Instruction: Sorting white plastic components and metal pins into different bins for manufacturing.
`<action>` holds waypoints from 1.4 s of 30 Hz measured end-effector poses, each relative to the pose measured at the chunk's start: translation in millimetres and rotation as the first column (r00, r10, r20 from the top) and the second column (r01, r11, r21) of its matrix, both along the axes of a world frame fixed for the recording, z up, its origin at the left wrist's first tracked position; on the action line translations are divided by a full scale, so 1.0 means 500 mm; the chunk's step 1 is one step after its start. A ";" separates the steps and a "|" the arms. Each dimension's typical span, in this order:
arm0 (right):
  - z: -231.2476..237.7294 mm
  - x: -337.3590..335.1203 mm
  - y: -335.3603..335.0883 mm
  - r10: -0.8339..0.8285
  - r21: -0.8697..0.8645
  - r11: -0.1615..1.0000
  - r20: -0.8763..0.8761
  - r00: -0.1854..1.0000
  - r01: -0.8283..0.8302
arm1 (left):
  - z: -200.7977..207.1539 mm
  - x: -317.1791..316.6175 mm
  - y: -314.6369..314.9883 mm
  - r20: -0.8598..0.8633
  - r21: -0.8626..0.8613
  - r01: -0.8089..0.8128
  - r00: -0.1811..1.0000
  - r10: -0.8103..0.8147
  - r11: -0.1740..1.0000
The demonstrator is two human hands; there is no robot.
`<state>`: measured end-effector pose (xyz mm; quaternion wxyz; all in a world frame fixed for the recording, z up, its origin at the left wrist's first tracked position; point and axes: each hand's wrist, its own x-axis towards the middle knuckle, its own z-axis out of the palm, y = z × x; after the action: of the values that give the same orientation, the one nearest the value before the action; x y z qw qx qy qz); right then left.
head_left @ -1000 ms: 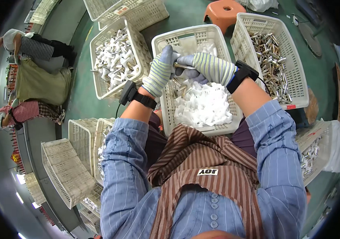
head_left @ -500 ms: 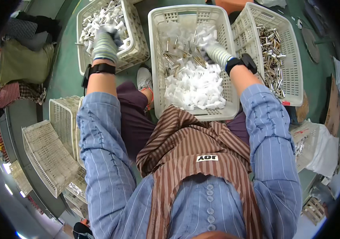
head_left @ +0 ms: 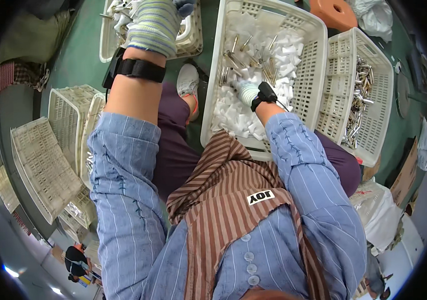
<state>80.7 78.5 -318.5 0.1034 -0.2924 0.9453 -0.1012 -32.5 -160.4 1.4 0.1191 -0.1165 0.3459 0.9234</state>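
My left hand (head_left: 153, 25), in a striped glove with dark fingertips, is raised at the upper left, over the left crate (head_left: 192, 42) with its white pieces and metal rods. The picture's top edge cuts off most of its fingers. My right hand (head_left: 248, 93), also gloved, reaches into the middle crate (head_left: 306, 90). Its fingers are blurred against the loose white pieces (head_left: 236, 117) there, so what they hold does not show. Beyond that hand, brass and silver metal rods (head_left: 268, 70) lie among the white pieces.
On the right stands a crate (head_left: 339, 72) of metal rods (head_left: 361, 95). An orange stool (head_left: 331, 11) is behind it. More crates (head_left: 41, 165) lean at my left. My shoe (head_left: 188, 80) is between the left and middle crates. A person (head_left: 76, 262) is far off, lower left.
My right hand has moved from the middle crate's right side toward its left middle. My left hand has come up closer to the camera. The whole view has shifted.
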 end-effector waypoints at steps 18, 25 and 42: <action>0.538 -0.067 0.163 -0.101 -0.167 0.868 0.862 0.496 0.467 | -0.059 0.046 0.150 -0.004 -0.999 0.039 0.602 -0.798 0.034; 0.673 -0.062 0.189 -0.093 -0.423 0.625 0.794 0.601 0.656 | 0.018 0.115 0.248 -0.035 -0.986 0.127 0.459 -0.888 0.105; 0.741 -0.050 0.137 -0.372 -0.746 0.659 -0.221 0.902 0.089 | 0.053 0.081 0.303 -0.152 -0.325 0.112 0.974 -0.169 0.939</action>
<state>55.5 147.2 51.8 -0.2056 -0.1978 0.8608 -0.4215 8.2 -8.7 28.0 0.1336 -0.0262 0.5051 0.8523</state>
